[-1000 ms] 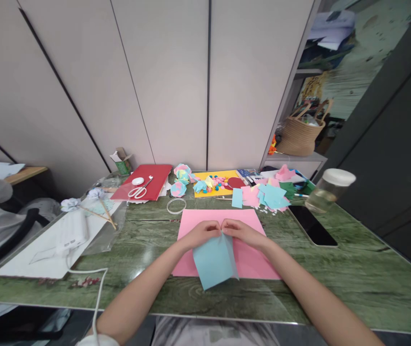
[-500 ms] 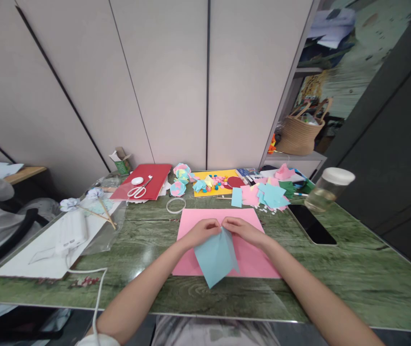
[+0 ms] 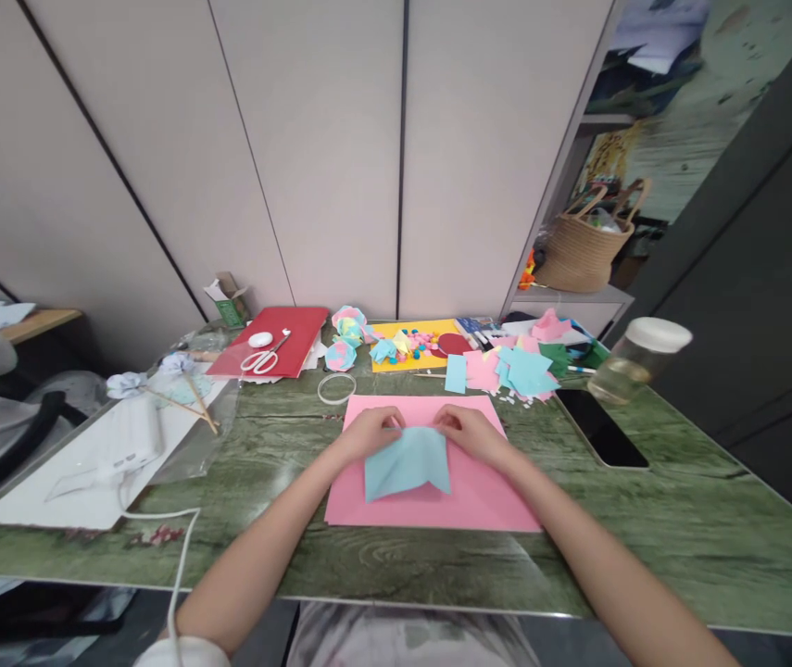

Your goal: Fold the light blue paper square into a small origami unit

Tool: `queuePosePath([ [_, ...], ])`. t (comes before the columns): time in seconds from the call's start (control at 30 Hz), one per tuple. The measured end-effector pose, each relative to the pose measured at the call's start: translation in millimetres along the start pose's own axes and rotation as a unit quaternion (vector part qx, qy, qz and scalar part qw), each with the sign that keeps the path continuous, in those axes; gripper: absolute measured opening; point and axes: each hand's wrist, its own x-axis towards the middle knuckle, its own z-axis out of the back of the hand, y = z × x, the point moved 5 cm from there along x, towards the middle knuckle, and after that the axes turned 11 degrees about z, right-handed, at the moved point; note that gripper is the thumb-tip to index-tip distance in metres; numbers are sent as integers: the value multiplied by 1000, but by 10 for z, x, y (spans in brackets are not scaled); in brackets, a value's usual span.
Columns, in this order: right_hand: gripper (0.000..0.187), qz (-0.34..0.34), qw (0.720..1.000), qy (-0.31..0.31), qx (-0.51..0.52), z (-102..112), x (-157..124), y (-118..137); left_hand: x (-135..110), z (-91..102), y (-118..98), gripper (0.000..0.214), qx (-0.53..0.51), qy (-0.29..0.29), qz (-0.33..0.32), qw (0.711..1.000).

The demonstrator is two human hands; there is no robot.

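Observation:
A light blue sheet of paper hangs between my two hands, its far edge pinched at both corners. My left hand grips the left corner between thumb and fingers. At the right corner, my right hand closes on the paper the same way. Creases run across the sheet, and its near edge bends up in the middle. Beneath it lies a larger pink sheet on the green table. Just beyond the pink sheet is a pale ring.
Scissors rest on a red folder at the back left. Several blue and pink paper pieces lie at the back right, near a phone and a lidded bottle. A white cord crosses the table's front left.
My hands have moved apart, spreading the blue paper. It was gathered to a peak with a corner pointing toward me; now its far edge stretches between my fingers.

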Motion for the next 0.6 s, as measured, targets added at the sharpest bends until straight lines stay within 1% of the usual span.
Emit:
queuePosePath([
  [0.07,12,-3,999,-21,-29,-12,8,-51,-12,-46,-16,15,33,-39,7,999],
  [0.13,11,-8,999,-29,-43,-32,24,-99,-41,-112,-57,19,74,-72,12,995],
  [0.17,11,-12,998,-29,-46,-40,35,-121,-67,-129,-113,23,170,-121,-10,978],
  [0.2,11,-17,998,-30,-50,-45,45,-142,-90,-173,-169,25,257,-138,-39,956],
  [0.27,12,-25,997,-30,-60,-49,66,-172,-117,-276,-228,29,368,-112,-82,920],
  [0.33,13,-22,994,-26,-99,-46,84,-178,-119,-324,-223,32,406,-82,-91,906],
  [0.4,13,-27,992,-17,-122,-49,95,-184,-102,-330,-193,35,417,-66,-91,902],
  [0.5,13,-35,990,1,-133,-59,105,-193,-58,-323,-144,39,413,-52,-88,905],
  [0.6,14,-49,990,2,-136,-48,110,-218,-15,-337,-106,42,411,-30,-82,907],
])
